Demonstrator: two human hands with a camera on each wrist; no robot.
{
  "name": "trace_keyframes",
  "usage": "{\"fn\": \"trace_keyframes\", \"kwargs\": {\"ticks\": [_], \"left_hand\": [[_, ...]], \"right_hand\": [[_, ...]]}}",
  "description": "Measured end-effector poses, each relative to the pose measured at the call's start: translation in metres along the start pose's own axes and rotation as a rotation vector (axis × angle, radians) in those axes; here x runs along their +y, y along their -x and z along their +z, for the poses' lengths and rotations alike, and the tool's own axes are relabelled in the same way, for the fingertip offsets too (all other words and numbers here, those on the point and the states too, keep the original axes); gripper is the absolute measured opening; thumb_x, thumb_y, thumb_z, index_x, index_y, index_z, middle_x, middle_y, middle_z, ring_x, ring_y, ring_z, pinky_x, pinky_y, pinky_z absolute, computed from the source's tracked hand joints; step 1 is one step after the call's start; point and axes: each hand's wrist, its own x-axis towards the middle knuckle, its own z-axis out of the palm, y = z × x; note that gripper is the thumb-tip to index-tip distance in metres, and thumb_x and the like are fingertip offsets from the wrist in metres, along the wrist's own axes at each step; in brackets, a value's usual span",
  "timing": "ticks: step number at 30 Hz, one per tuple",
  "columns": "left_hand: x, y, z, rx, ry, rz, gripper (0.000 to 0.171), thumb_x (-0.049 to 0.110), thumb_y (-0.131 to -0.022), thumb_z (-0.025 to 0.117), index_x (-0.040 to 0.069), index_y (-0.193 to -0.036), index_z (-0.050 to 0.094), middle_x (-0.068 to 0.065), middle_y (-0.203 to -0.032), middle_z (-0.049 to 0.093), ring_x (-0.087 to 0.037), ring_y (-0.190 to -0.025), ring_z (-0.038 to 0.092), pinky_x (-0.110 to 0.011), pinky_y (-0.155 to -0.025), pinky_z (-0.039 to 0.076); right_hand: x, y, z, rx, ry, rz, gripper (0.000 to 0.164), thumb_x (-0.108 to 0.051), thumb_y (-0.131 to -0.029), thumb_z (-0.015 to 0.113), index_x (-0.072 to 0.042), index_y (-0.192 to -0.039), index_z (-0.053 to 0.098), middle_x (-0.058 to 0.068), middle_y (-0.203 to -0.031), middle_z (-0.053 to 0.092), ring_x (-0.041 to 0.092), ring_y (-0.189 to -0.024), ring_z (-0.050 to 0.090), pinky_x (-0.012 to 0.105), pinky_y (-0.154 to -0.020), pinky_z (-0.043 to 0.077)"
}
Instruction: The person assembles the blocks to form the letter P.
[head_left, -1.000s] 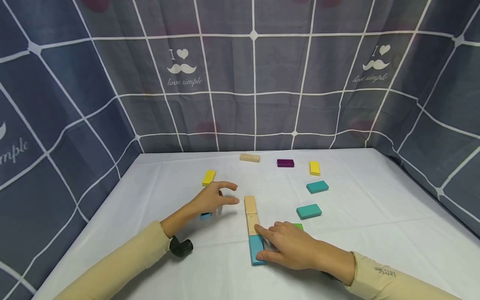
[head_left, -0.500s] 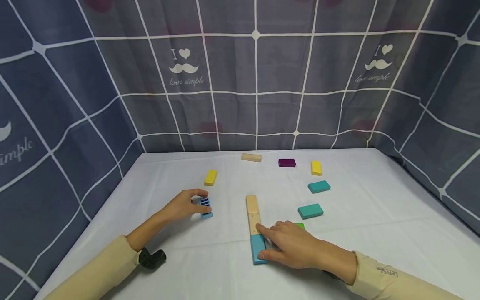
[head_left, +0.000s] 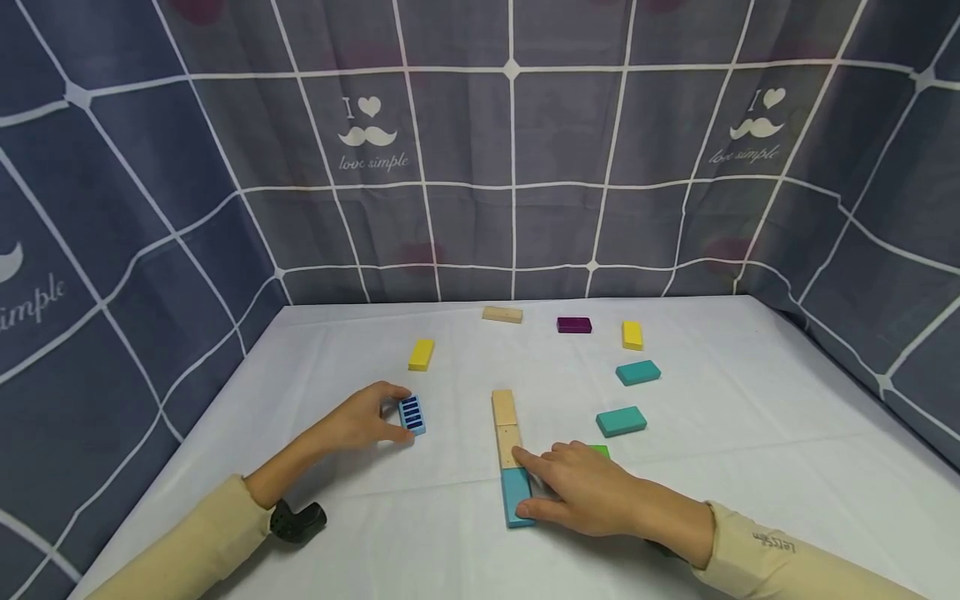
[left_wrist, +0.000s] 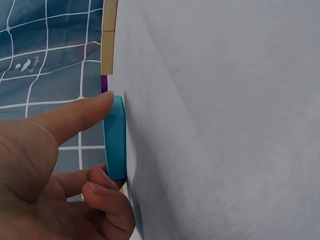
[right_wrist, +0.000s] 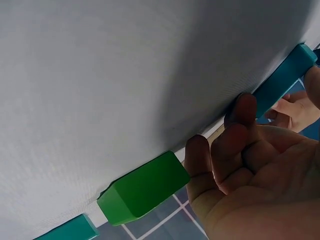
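In the head view my left hand (head_left: pixel 367 417) pinches a small blue block with dark stripes (head_left: pixel 412 415) by its ends, between thumb and fingers. The left wrist view shows that blue block (left_wrist: pixel 115 137) edge-on, close over the white cloth. My right hand (head_left: pixel 581 492) rests at a straight row of flat blocks. Its extended index finger touches a wooden block (head_left: pixel 507 444), and its thumb lies on the blue block (head_left: pixel 515 492) at the near end. Another wooden block (head_left: pixel 503 407) forms the far end. From the right wrist, the other fingers look curled beside a green block (right_wrist: pixel 145 190).
Around the row lie a yellow block (head_left: pixel 422 355), a wooden block (head_left: pixel 502 315), a purple block (head_left: pixel 573 325), another yellow block (head_left: pixel 632 335) and two teal blocks, one farther (head_left: pixel 637 372) and one nearer (head_left: pixel 621 422). A checked curtain (head_left: pixel 465 233) borders the white-covered table (head_left: pixel 337 350).
My left hand has moved left and back from beside the row to the striped blue block, and now pinches it. The right hand has stayed at the row.
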Motion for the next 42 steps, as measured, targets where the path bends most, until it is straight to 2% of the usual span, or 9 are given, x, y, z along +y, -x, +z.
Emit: {"fn": "trace_keyframes", "kwargs": {"ticks": [2,5,9,13,18,24,31,36,42], "left_hand": [[0.000,-0.001,-0.001,-0.009,-0.027,0.016,0.069,0.025,-0.077,0.086,-0.001,-0.134,0.057,-0.016,-0.133,0.054,-0.032,-0.120,0.050,-0.050,-0.100,0.041],[0.000,-0.003,-0.004,-0.023,-0.059,0.051,0.066,0.026,-0.078,0.086,0.000,-0.132,0.059,-0.010,-0.125,0.058,-0.026,-0.105,0.052,-0.041,-0.087,0.046],[-0.001,-0.010,-0.008,-0.026,-0.033,0.124,0.064,0.026,-0.079,0.085,-0.001,-0.131,0.060,-0.009,-0.121,0.059,-0.022,-0.090,0.049,-0.033,-0.071,0.043],[0.000,-0.022,-0.009,0.001,0.023,0.160,0.065,0.029,-0.081,0.083,0.000,-0.134,0.059,-0.013,-0.127,0.058,-0.023,-0.087,0.049,-0.032,-0.067,0.044],[0.013,-0.045,-0.001,0.013,0.057,0.199,0.064,0.031,-0.082,0.082,0.001,-0.134,0.059,-0.014,-0.130,0.058,-0.025,-0.093,0.051,-0.033,-0.072,0.045],[0.039,-0.079,0.011,-0.012,0.014,0.272,0.063,0.028,-0.082,0.082,0.001,-0.134,0.060,-0.011,-0.127,0.059,-0.023,-0.088,0.052,-0.035,-0.072,0.046],[0.066,-0.112,0.026,-0.078,-0.041,0.237,0.063,0.032,-0.083,0.080,0.006,-0.136,0.059,-0.011,-0.136,0.057,-0.027,-0.119,0.053,-0.043,-0.099,0.045],[0.072,-0.121,0.033,-0.138,-0.062,0.230,0.062,0.034,-0.083,0.079,0.007,-0.136,0.060,-0.010,-0.138,0.057,-0.029,-0.133,0.044,-0.048,-0.109,0.035],[0.065,-0.123,0.039,-0.175,-0.056,0.194,0.061,0.032,-0.083,0.080,0.008,-0.135,0.061,-0.009,-0.140,0.055,-0.029,-0.135,0.041,-0.049,-0.110,0.033]], "right_hand": [[0.000,0.000,-0.001,0.004,0.002,-0.002,0.077,-0.064,-0.095,0.050,-0.005,-0.143,0.051,-0.001,-0.110,0.070,0.013,-0.096,0.057,0.039,-0.087,0.047],[0.000,0.000,-0.001,0.005,-0.001,0.002,0.077,-0.065,-0.094,0.050,-0.005,-0.143,0.051,0.000,-0.111,0.070,0.014,-0.098,0.059,0.040,-0.088,0.048],[0.000,0.000,0.000,-0.004,-0.008,0.016,0.077,-0.065,-0.094,0.050,-0.006,-0.144,0.051,0.000,-0.110,0.070,0.014,-0.099,0.059,0.040,-0.088,0.047],[0.000,0.000,0.001,-0.013,-0.006,0.023,0.077,-0.065,-0.094,0.050,-0.006,-0.144,0.051,0.000,-0.112,0.070,0.014,-0.100,0.059,0.040,-0.090,0.047],[0.000,-0.001,0.001,-0.029,-0.010,0.032,0.077,-0.065,-0.094,0.050,-0.007,-0.145,0.051,0.000,-0.114,0.070,0.014,-0.101,0.058,0.040,-0.090,0.047],[0.000,-0.003,0.000,-0.048,-0.017,0.049,0.078,-0.067,-0.093,0.049,-0.009,-0.145,0.050,-0.002,-0.112,0.069,0.012,-0.099,0.057,0.040,-0.090,0.047],[0.000,-0.002,0.001,-0.050,-0.023,0.062,0.078,-0.068,-0.093,0.048,-0.010,-0.146,0.050,-0.003,-0.110,0.069,0.012,-0.099,0.057,0.042,-0.090,0.047],[-0.001,-0.001,0.002,-0.044,-0.021,0.055,0.077,-0.067,-0.094,0.048,-0.009,-0.146,0.049,-0.003,-0.110,0.069,0.013,-0.100,0.057,0.042,-0.090,0.046],[-0.001,-0.002,0.001,-0.048,-0.009,0.059,0.077,-0.067,-0.093,0.049,-0.010,-0.145,0.050,-0.004,-0.106,0.069,0.011,-0.095,0.056,0.040,-0.086,0.047]]}}
